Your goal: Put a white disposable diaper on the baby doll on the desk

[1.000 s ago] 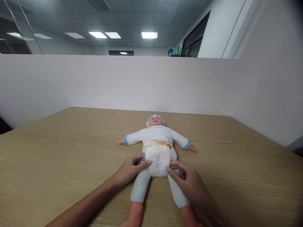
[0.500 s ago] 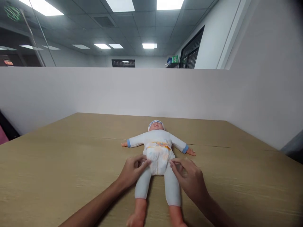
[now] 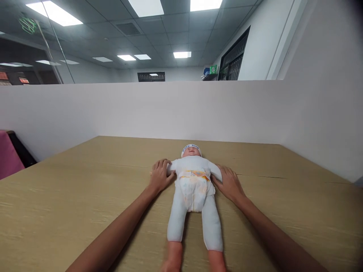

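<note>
A baby doll (image 3: 193, 167) in a white suit and white cap lies on its back on the wooden table (image 3: 70, 196), head away from me. It wears a white diaper (image 3: 194, 190) with an orange band at the waist. My left hand (image 3: 160, 175) lies over the doll's left-side arm, fingers curled around it beside the torso. My right hand (image 3: 229, 182) covers the other arm, fingers stretched toward the shoulder. The doll's hands are hidden under mine. Its bare feet run off the bottom edge.
White partition walls (image 3: 141, 109) close the table at the back and right. A pink object (image 3: 8, 158) shows past the table's left edge. Ceiling lights and a dark window lie beyond the partition.
Both hands left the diaper's leg edges and moved up and outward onto the doll's arms. The doll's arms, spread before, are now covered by my hands.
</note>
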`<action>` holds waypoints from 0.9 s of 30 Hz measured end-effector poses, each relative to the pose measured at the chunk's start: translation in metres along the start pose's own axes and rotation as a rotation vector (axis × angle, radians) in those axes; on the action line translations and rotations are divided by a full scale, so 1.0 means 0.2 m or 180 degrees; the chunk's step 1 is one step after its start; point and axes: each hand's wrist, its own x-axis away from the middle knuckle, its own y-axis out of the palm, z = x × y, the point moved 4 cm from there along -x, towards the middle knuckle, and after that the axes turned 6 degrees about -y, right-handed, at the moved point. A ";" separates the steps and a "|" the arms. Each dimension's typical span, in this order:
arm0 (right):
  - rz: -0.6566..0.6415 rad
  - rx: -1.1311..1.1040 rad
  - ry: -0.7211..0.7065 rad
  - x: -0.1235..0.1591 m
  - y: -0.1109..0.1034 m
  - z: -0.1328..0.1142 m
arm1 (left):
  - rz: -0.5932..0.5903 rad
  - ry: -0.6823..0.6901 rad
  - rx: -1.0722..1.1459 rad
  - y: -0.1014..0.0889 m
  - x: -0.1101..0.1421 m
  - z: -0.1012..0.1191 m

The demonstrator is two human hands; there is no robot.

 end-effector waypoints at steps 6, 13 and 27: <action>-0.0320 -0.0126 0.0110 0.01 0.06 0.10 | -0.0328 -0.0143 -0.0337 0.08 -0.06 -0.06; -0.0328 -0.0132 0.0655 -0.02 0.01 0.02 | -0.0572 -0.0402 -0.0415 0.06 -0.06 0.00; -0.0346 -0.1689 0.1215 0.41 -0.77 -0.10 | -0.0581 -0.1277 0.1358 -0.62 0.75 0.86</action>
